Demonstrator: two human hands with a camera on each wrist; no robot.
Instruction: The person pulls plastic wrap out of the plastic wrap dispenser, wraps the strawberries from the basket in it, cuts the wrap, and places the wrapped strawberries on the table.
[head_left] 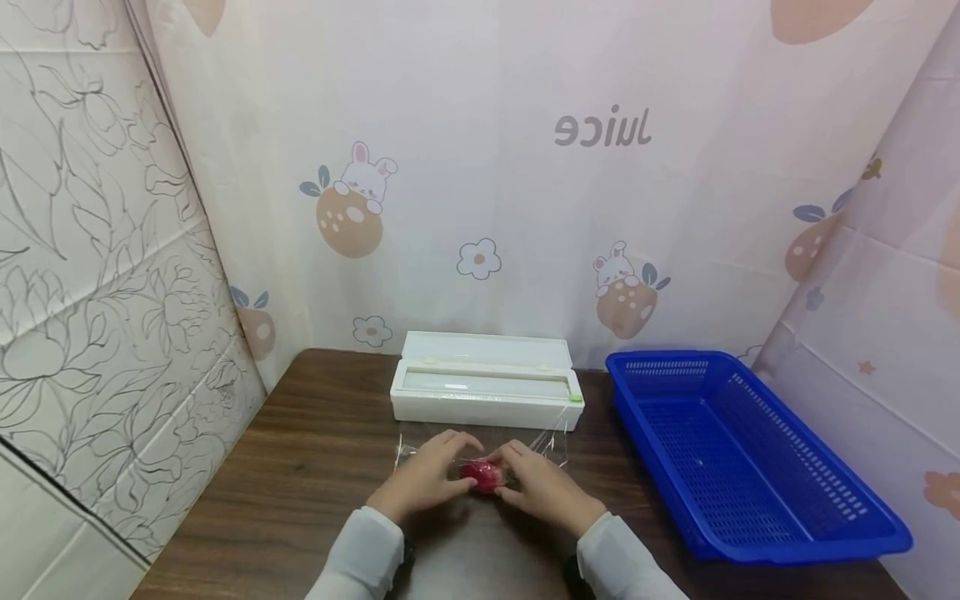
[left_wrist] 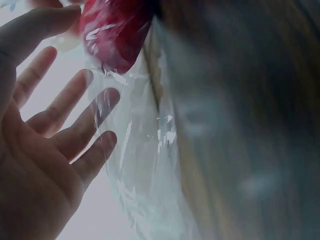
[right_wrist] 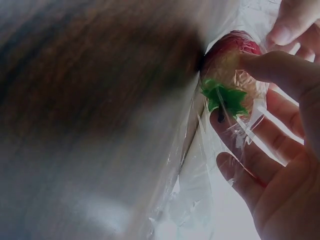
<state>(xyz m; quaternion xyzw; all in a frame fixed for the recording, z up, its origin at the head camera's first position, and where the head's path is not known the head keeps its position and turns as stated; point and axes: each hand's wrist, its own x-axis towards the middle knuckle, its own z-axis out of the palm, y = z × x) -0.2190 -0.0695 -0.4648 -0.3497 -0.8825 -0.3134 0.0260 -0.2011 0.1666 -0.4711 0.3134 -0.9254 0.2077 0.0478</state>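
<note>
A red strawberry (head_left: 483, 474) with a green leaf cap (right_wrist: 226, 98) lies low over the table, wrapped in clear cling film (left_wrist: 142, 135). My right hand (head_left: 543, 487) holds its leafy end, thumb across the front and fingers behind it under the film. On the other side is my left hand (head_left: 427, 477), its thumb at the red tip and its other fingers spread apart against the loose film. Just behind both hands stands a white cling film dispenser (head_left: 480, 408) with its lid (head_left: 487, 346) raised. Film stretches from its front edge toward me.
To the right sits a blue perforated plastic basket (head_left: 667, 492) at the edge of the dark wooden table (head_left: 247, 492). A green slider (head_left: 575, 398) is at the dispenser's right end. Printed curtains (head_left: 480, 183) hang close behind the table.
</note>
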